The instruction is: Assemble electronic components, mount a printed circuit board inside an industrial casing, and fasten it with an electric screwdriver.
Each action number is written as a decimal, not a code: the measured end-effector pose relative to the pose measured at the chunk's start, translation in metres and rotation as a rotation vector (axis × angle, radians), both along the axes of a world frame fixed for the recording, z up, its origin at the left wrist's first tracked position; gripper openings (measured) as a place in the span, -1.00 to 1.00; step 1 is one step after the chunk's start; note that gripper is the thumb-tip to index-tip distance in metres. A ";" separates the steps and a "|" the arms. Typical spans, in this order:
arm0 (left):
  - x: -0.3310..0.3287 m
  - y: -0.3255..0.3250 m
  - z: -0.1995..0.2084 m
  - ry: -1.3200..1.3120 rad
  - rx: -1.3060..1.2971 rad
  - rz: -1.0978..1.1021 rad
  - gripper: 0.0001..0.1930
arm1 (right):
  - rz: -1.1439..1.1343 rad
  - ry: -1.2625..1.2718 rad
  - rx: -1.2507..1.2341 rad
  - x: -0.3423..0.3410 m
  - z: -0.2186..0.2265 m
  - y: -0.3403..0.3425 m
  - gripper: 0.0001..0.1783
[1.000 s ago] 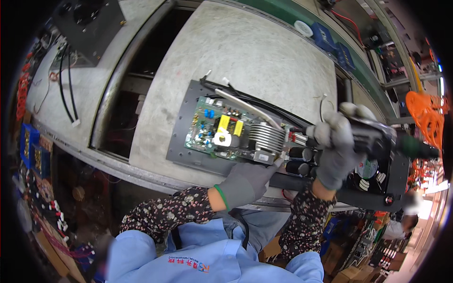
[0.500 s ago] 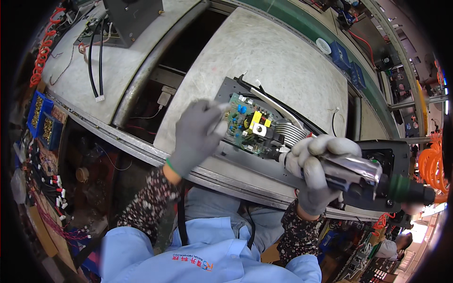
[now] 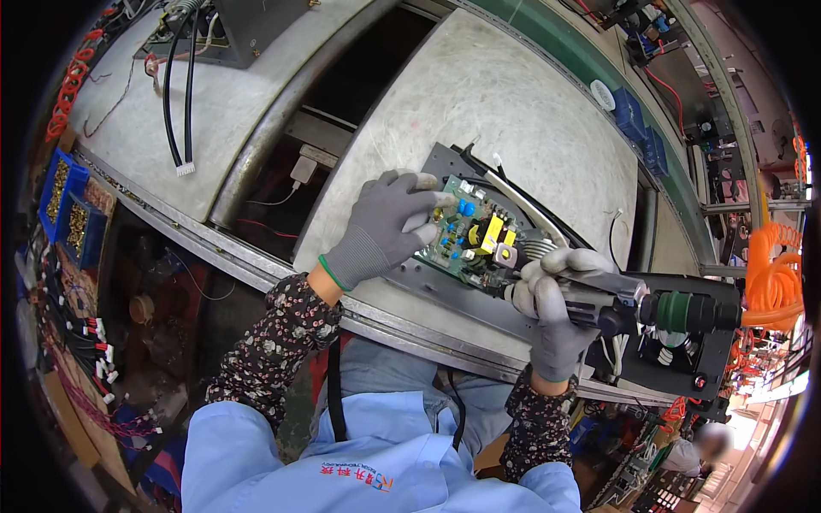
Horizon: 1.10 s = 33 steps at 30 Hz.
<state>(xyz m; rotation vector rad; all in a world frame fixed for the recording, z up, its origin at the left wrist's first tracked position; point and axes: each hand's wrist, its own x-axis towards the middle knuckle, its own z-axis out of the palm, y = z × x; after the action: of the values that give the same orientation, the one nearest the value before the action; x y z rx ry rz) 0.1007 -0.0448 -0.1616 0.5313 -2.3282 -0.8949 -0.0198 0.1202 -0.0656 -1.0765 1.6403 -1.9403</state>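
Note:
A green circuit board [image 3: 445,245] with blue, yellow and black parts lies on a dark metal plate [image 3: 440,160] at the bench's front edge. My left hand [image 3: 389,224], in a grey glove, rests at the board's left side, fingers stretched out and apart. Its index fingertip reaches over the board's corner; the thumb is by the left edge. My right hand [image 3: 560,299], also gloved, is wrapped round an air screwdriver [image 3: 680,312] held almost level. The tool's tip points left at the board's lower right corner, where the exact contact is hard to see.
A grey ribbon cable [image 3: 539,246] and black and white cables run beside the board. The screwdriver's orange coiled hose [image 3: 774,274] hangs at the right. Blue bins of screws [image 3: 84,231] stand at the left. A metal roller [image 3: 256,145] crosses the bench; a dark housing [image 3: 256,30] sits beyond.
The screwdriver's rear end has swung up and left, so the tool lies more level. My left hand's fingers have spread over the board's edge. The whole view has shifted slightly.

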 end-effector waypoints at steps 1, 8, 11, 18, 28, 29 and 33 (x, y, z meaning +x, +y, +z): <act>0.000 0.000 -0.001 -0.004 -0.003 0.003 -0.58 | 0.005 0.000 0.002 0.000 0.000 -0.001 -0.55; 0.000 -0.005 -0.004 -0.013 0.035 -0.032 -0.59 | -0.021 0.024 -0.052 -0.001 0.013 0.009 -0.54; -0.001 -0.005 -0.009 -0.043 0.031 -0.019 -0.59 | -0.048 0.122 0.010 0.006 0.002 -0.001 -0.54; -0.003 -0.006 -0.007 -0.023 0.053 -0.031 -0.59 | -0.055 0.007 -0.065 0.005 0.009 0.007 -0.52; -0.003 -0.006 -0.008 -0.022 0.065 -0.028 -0.60 | -0.072 0.029 -0.064 0.006 0.009 0.009 -0.55; -0.003 -0.006 -0.008 -0.019 0.061 -0.025 -0.60 | -0.033 0.029 -0.030 0.005 0.001 0.007 -0.56; -0.001 -0.005 -0.008 -0.051 0.085 -0.029 -0.58 | -0.053 0.095 0.013 0.003 -0.003 0.004 -0.56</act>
<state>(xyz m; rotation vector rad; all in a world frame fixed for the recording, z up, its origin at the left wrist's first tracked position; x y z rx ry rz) 0.0993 -0.0496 -0.1697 0.5624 -2.3577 -1.0085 -0.0170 0.1239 -0.0691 -1.1476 1.7465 -1.9357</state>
